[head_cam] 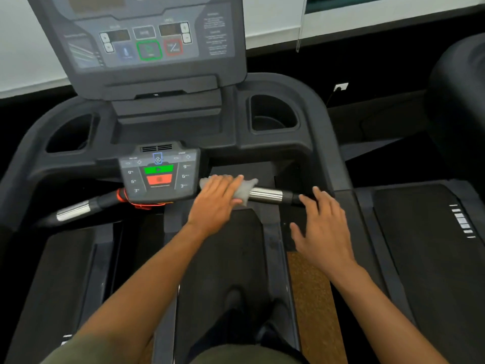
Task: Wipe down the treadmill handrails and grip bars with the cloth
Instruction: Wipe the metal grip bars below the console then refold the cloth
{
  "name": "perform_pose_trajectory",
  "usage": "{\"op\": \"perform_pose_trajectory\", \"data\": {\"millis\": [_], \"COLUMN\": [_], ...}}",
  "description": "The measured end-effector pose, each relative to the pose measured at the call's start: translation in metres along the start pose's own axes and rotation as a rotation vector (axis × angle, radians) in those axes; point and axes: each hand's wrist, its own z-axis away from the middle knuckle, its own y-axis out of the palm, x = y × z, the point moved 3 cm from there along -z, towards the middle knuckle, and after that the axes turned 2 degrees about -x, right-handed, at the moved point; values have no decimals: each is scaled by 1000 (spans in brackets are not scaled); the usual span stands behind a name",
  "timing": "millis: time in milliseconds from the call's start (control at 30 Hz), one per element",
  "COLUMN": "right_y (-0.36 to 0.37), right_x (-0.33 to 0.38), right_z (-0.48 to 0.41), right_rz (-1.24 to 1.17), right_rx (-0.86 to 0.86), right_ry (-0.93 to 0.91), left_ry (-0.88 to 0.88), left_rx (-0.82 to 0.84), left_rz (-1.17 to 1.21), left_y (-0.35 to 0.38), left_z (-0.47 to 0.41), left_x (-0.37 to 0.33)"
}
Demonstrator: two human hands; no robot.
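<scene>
My left hand presses a grey-white cloth around the right grip bar, a chrome sleeve on a black bar just right of the small control pad. My right hand hovers with its fingers spread near the black outer end of that bar, holding nothing. The left grip bar, chrome with black ends, sticks out to the left of the pad. The dark side handrail curves down on the right.
A small control pad with green and red buttons sits between the grip bars, with an orange safety clip at its left. Above stand the console screen and a cup holder. Another treadmill stands at right.
</scene>
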Motion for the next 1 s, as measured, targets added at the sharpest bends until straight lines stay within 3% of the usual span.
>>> {"op": "perform_pose_trajectory", "data": {"millis": [133, 267, 400, 567, 667, 733, 767, 867, 1000], "right_y": [11, 16, 20, 21, 24, 26, 28, 32, 39], "right_x": [9, 16, 22, 36, 58, 79, 90, 128, 183], "right_z": [-1, 1, 1, 6, 9, 10, 10, 8, 7], "right_rz": [6, 1, -31, -72, -158, -234, -284, -461, -525], "right_rx": [60, 95, 113, 149, 214, 273, 314, 458, 558], "right_ry": [-76, -103, -120, -175, -220, -246, -252, -245, -273], "left_ry": [-220, -584, -497, -638, -1109, -1399, -1454, -1326, -1226], "left_rx": [-53, -148, -82, -94, -22, -109, -117, -53, -28], "left_rz": [35, 222, 501, 842, 1071, 1559, 1790, 2118, 2106], "left_y": [-6, 11, 19, -16, -37, -50, -57, -73, -91], "left_z": [3, 1, 22, 46, 67, 88, 100, 131, 160], "left_x": [2, -62, -98, -64, -46, -40, -36, -22, 5]}}
